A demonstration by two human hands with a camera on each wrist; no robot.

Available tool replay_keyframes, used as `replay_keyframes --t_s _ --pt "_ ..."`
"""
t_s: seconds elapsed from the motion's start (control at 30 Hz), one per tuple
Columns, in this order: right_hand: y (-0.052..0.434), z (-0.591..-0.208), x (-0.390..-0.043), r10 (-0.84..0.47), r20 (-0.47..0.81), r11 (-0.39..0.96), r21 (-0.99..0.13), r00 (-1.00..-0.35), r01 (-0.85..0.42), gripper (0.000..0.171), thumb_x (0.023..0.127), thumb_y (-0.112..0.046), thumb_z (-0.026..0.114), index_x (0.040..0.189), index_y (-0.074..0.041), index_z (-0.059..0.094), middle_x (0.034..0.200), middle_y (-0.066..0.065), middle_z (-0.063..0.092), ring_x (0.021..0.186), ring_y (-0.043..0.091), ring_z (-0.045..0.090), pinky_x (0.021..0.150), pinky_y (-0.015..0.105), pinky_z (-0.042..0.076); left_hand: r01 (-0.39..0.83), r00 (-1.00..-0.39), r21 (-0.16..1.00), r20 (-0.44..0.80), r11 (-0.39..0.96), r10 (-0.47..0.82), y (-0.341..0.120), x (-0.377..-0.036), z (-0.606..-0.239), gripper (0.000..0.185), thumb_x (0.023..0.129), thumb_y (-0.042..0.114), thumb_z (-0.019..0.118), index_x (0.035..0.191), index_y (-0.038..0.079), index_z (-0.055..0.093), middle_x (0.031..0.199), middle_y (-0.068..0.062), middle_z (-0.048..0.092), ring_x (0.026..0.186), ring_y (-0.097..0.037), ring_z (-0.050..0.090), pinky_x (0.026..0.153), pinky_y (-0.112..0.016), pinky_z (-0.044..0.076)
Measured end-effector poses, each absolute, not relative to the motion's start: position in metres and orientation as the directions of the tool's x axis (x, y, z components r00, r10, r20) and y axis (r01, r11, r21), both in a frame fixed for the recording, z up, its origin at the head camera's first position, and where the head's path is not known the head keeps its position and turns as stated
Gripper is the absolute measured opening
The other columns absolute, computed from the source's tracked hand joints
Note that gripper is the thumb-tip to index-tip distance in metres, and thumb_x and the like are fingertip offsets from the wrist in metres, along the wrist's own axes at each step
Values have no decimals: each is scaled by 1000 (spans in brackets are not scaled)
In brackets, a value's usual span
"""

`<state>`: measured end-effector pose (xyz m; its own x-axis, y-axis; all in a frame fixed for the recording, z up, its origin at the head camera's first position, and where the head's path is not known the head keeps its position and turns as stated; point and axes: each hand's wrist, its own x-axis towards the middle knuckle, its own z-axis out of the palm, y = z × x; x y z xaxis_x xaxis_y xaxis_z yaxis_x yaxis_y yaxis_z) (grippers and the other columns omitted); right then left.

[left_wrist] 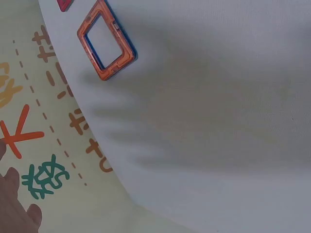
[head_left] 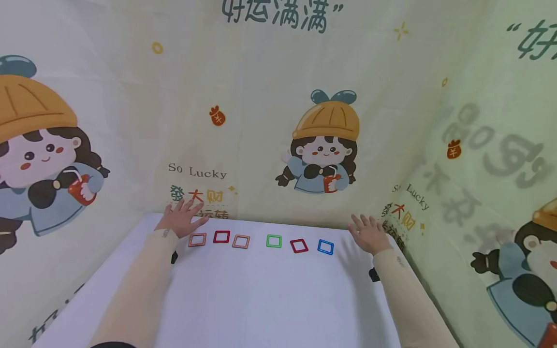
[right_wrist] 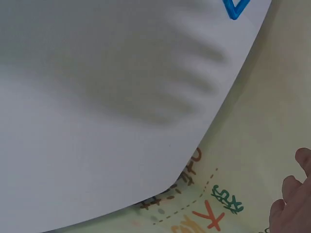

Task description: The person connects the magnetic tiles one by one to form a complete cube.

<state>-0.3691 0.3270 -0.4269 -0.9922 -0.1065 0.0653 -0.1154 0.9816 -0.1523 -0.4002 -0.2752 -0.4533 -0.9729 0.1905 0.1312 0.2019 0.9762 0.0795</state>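
Several square plastic frames lie in a loose row near the far edge of the white table. From left to right they are an orange frame, a red frame, a second orange frame, a green frame, another red frame and a blue frame. My left hand, fingers spread, hovers beside the leftmost orange frame. Spread fingers also show on my right hand, up to the right of the blue frame. Both hands hold nothing; each wrist view catches only fingertips.
The white table has its far edge close to a printed cloth backdrop. A similar printed cloth hangs along the right side. Hand shadows fall on the tabletop.
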Motion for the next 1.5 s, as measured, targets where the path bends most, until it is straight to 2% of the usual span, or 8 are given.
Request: replay_keyframes --t_s 0.2,0.3,0.43,0.53,0.67,0.83,1.13,1.5 --pt "324 -435 -372 -91 38 983 -157 -995 -96 64 113 -45 27 162 -4 26 164 34 20 149 62 14 118 74 14 214 -970 78 132 974 203 -277 -407 -464 88 99 76 30 164 16 29 166 -25 27 154 -53 17 118 -76 9" --pt "320 -441 -376 -85 20 982 -168 -996 -87 63 113 -43 28 162 -4 25 165 33 20 149 61 16 117 75 17 211 -972 90 125 973 199 -278 -407 -469 86 99 72 39 162 14 31 166 -24 29 154 -52 18 118 -76 8" --pt "315 -456 -383 -87 -1 983 -160 -996 -86 63 112 -42 30 161 -3 27 165 29 26 149 56 26 115 75 23 203 -977 92 82 975 195 -278 -405 -471 79 96 48 62 159 7 37 163 -23 36 154 -50 19 118 -75 11" --pt "310 -468 -387 -104 -23 983 -154 -994 -99 60 112 -36 36 160 -1 31 164 25 33 146 53 34 114 74 27 197 -980 127 14 972 197 -276 -404 -470 79 92 36 67 157 3 38 162 -25 37 154 -50 18 118 -74 15" --pt "301 -480 -390 -152 -45 981 -128 -987 -145 55 110 -28 43 158 -3 36 159 24 42 142 51 42 111 73 32 161 -979 195 -93 967 182 -276 -408 -476 83 88 39 69 157 4 39 161 -30 34 153 -51 21 116 -73 23" --pt "291 -487 -387 -170 -70 980 -117 -983 -161 53 108 -27 48 156 -5 43 154 23 49 141 50 45 110 73 33 119 -978 225 -143 967 153 -282 -415 -489 86 82 42 76 155 10 42 160 -33 35 143 -57 36 109 -73 35" --pt "280 -490 -386 -164 -120 985 -78 -979 -155 51 107 -34 52 150 -6 52 151 19 55 141 46 48 112 70 34 203 -973 133 -84 970 215 -282 -410 -503 58 89 36 70 137 5 62 158 -23 45 152 -49 26 113 -72 30" --pt "275 -498 -392 -145 -81 989 -21 -986 -144 52 98 -37 67 139 -4 62 141 20 63 127 44 60 106 68 41 222 -970 117 -70 968 231 -275 -407 -498 44 85 31 76 121 7 73 151 -22 52 150 -47 31 114 -68 33"
